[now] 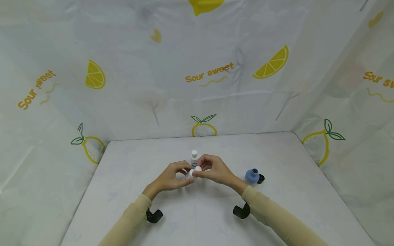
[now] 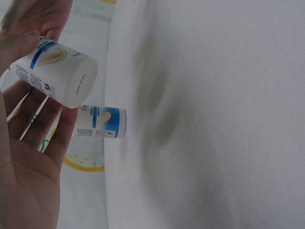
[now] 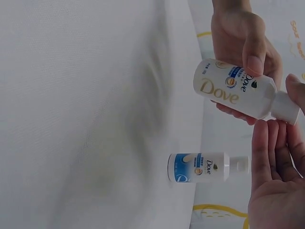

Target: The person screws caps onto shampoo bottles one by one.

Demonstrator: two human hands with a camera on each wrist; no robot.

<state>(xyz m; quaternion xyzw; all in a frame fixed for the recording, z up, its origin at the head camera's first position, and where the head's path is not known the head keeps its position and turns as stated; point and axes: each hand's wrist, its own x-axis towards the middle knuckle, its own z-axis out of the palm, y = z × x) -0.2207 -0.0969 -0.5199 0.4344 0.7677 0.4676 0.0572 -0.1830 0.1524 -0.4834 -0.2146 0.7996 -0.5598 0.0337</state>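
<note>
White lemon-print backdrop (image 1: 129, 71) behind and beside a pale table (image 1: 197, 218)

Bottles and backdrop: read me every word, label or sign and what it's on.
"Sour sweet": backdrop, twice whole, once cut off.
"Dove": held bottle, large and small.
"U": held bottle's other side.
"Dove": standing bottle.
Too small or blurred: other print and code squares on both bottles.
Blue bottle: no text visible.

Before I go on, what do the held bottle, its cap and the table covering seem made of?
Held bottle: probably plastic, satin white; the walls look smooth and opaque, with printed lettering.
Cap: likely plastic too, judging by its smooth, even white surface.
Table covering: seemingly fabric, matte; a fine woven-looking texture shows up close, though textured vinyl is possible.
</note>
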